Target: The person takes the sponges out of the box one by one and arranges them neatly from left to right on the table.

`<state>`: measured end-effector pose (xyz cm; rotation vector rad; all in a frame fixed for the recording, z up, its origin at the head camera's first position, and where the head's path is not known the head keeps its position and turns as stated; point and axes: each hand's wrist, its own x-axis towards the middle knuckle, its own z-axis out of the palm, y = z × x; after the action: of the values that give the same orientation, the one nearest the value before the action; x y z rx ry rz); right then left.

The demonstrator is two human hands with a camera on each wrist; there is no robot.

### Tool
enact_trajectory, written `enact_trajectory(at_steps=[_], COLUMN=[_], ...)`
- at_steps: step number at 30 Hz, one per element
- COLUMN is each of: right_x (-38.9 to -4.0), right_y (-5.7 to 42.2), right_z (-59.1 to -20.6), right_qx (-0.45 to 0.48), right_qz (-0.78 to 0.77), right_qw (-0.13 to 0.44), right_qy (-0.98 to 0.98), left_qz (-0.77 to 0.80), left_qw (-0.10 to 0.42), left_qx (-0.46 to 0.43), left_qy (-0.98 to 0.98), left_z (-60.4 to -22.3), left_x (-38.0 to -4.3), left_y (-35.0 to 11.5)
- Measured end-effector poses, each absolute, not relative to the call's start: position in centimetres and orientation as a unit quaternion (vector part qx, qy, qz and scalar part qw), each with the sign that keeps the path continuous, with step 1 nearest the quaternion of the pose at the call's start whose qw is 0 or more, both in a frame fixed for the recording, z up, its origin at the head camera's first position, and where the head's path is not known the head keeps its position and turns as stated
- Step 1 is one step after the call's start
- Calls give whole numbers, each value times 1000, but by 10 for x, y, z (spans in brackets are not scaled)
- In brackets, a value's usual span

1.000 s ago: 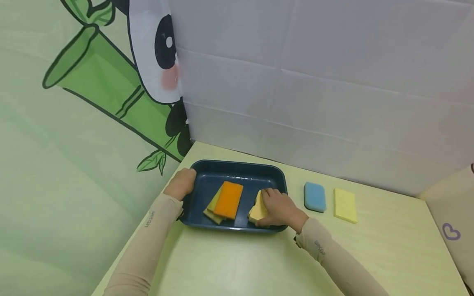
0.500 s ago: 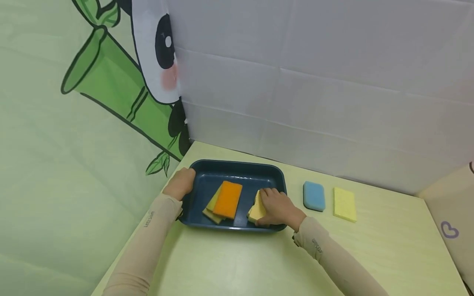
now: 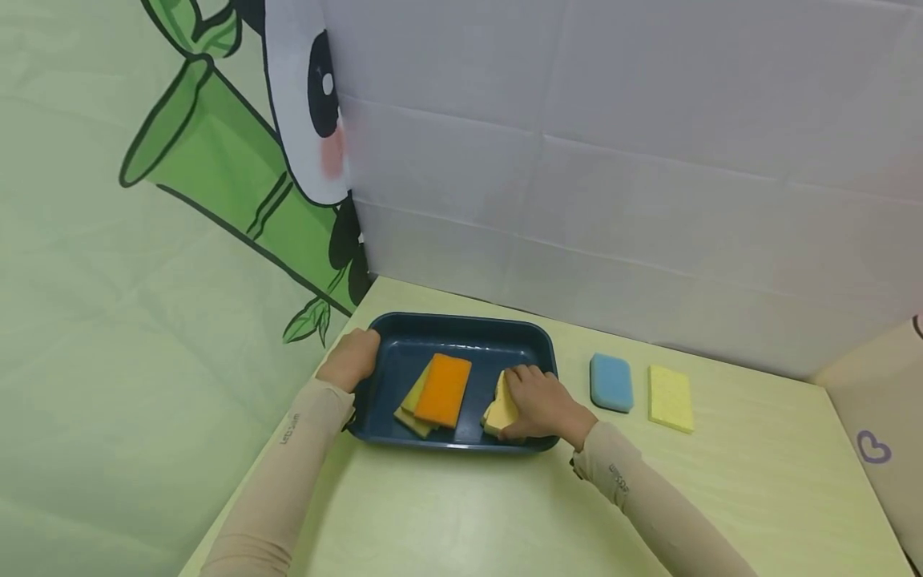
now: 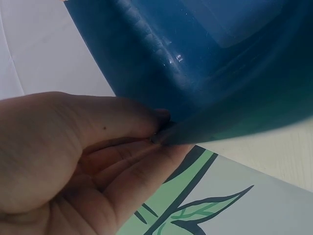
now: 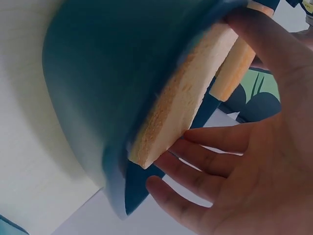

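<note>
A dark blue rectangular tray sits at the table's left end. My left hand pinches its left rim, thumb above and fingers beneath in the left wrist view. Inside the tray's right part, my right hand holds a pale yellow sponge between thumb and fingertips. In the right wrist view this sponge looks like layered pieces, and the tray wall hides part of it. To its left lies an orange sponge, overlapping yellowish sponges fanned out underneath.
Right of the tray, a blue sponge and a flat yellow sponge lie on the pale table. A white sheet hangs behind, and a green printed cloth borders the left edge.
Both hands, the tray and the sponges keep their places. Only the head view shifts slightly.
</note>
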<state>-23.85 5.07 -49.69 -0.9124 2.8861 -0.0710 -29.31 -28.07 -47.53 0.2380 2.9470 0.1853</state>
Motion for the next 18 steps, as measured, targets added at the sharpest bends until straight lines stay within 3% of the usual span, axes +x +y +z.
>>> enact_trajectory(at_steps=[18], right_x=[-265], right_y=[82], right_z=[-490], right_qx=[-390], right_qz=[-43], right_qw=[70], right_qy=[917], left_qz=[47], left_qw=[75], left_qx=[62], left_qy=[994], left_z=[-478], left_x=[-293], left_y=[-265])
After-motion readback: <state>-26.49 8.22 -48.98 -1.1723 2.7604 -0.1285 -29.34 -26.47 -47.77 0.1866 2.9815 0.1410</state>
